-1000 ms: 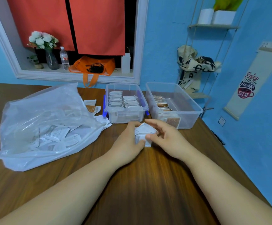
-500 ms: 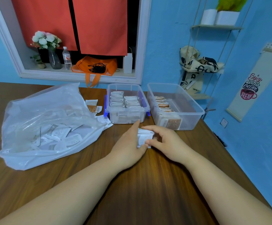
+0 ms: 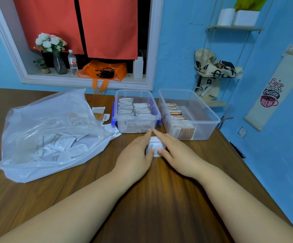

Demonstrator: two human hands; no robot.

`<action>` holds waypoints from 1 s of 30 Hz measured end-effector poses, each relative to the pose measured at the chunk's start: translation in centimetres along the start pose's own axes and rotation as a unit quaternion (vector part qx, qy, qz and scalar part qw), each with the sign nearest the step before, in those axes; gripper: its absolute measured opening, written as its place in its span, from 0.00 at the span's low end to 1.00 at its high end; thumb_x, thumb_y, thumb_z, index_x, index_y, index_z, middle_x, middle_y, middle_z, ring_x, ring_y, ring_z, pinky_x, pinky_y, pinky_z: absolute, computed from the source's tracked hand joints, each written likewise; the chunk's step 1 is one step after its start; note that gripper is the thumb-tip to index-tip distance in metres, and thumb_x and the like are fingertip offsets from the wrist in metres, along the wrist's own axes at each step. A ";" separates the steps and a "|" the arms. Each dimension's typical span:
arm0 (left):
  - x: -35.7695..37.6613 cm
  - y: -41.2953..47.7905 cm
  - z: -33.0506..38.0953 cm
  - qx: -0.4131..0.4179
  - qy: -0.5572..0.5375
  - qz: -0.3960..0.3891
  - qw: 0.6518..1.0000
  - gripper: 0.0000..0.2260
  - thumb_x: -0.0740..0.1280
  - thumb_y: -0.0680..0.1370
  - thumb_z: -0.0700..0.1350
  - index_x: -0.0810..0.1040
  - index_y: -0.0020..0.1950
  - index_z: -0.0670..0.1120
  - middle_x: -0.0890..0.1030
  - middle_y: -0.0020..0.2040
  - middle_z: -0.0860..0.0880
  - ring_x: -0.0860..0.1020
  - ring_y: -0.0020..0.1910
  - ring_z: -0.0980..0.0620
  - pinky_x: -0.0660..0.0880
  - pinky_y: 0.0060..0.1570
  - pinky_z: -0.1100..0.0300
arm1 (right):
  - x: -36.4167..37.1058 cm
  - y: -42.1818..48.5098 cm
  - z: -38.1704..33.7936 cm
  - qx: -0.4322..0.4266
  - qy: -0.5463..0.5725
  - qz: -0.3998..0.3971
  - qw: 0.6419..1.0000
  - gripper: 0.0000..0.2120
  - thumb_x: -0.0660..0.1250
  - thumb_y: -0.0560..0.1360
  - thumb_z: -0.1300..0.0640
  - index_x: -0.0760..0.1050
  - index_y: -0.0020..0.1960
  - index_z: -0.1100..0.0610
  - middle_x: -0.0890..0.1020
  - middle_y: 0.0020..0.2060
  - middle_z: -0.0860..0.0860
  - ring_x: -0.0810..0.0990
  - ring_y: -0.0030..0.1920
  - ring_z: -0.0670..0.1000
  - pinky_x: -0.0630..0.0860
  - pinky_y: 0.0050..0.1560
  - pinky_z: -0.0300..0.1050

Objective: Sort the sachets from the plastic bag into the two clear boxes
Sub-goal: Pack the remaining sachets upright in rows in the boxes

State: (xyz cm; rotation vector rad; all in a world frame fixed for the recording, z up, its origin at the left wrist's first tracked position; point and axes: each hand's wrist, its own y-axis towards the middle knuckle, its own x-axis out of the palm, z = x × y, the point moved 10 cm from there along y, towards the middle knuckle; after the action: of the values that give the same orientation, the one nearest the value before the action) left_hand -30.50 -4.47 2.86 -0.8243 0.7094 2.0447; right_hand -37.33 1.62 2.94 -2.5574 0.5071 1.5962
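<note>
While our left hand (image 3: 135,155) and right hand (image 3: 180,155) flank the small stack of white sachets (image 3: 157,146), fingers laid out straight along its sides and thumbs set against its near edge, neither hand is clenched. We press the stack between us rather than grasp it, and it sits on the wooden table (image 3: 159,199) just in front of the left clear box (image 3: 133,128). We judge these packets to be very light, thin and limp, probably slick against one another, so the pile could fan out or shed a sachet if lifted loosely. The safest hold seems to be a pinch across the whole thickness, thumb on top and fingers beneath, near the middle of the long edges. The sachets look flat and rectangular, white with faint grey print too blurred to read. Beyond them, the left clear box has white sachets filed on edge in two rows, and the right clear box (image 3: 205,127) holds a row of brown-and-white ones. Off to the left, the crumpled translucent plastic bag (image 3: 46,123) has many more inside, with a few loose sachets (image 3: 100,116) between it and the box.
</note>
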 end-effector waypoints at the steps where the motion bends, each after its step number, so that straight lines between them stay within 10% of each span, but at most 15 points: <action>1: 0.1 0.0 -0.1 -0.006 -0.004 0.000 1.000 0.28 0.59 0.81 0.46 0.49 0.77 0.52 0.64 0.74 0.51 0.66 0.69 0.55 0.62 0.62 0.67 | -0.1 0.0 0.1 0.003 0.012 0.002 1.000 0.29 0.59 0.80 0.56 0.49 0.76 0.45 0.66 0.70 0.46 0.66 0.68 0.46 0.62 0.66 0.36; 8: 2.3 0.0 -1.3 -0.068 0.009 -0.072 0.995 0.30 0.55 0.82 0.48 0.37 0.76 0.50 0.60 0.76 0.47 0.56 0.75 0.47 0.61 0.71 0.53 | 0.1 0.1 0.4 0.021 0.024 -0.001 0.999 0.27 0.59 0.80 0.56 0.52 0.76 0.48 0.60 0.74 0.47 0.62 0.72 0.45 0.58 0.68 0.36; 20: -0.3 0.8 -1.3 -0.012 -0.002 0.003 1.000 0.17 0.67 0.76 0.50 0.74 0.65 0.52 0.78 0.60 0.53 0.73 0.60 0.55 0.68 0.56 0.62 | 0.1 0.1 0.0 0.021 0.027 -0.006 0.999 0.24 0.58 0.80 0.57 0.57 0.74 0.49 0.65 0.71 0.47 0.66 0.68 0.46 0.64 0.67 0.39; 30: -1.3 0.5 -0.1 0.016 0.006 0.008 1.000 0.14 0.66 0.77 0.50 0.74 0.62 0.51 0.78 0.51 0.54 0.74 0.48 0.58 0.69 0.46 0.66 | -1.3 0.2 -0.3 0.015 0.050 -0.010 0.999 0.14 0.65 0.77 0.54 0.70 0.62 0.47 0.77 0.54 0.44 0.75 0.51 0.41 0.73 0.52 0.36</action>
State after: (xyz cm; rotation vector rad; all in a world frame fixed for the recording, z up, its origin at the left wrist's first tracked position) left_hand -30.24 -5.44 3.88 -0.8163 0.7551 2.0394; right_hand -37.71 1.64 4.27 -2.6219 0.5081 1.4499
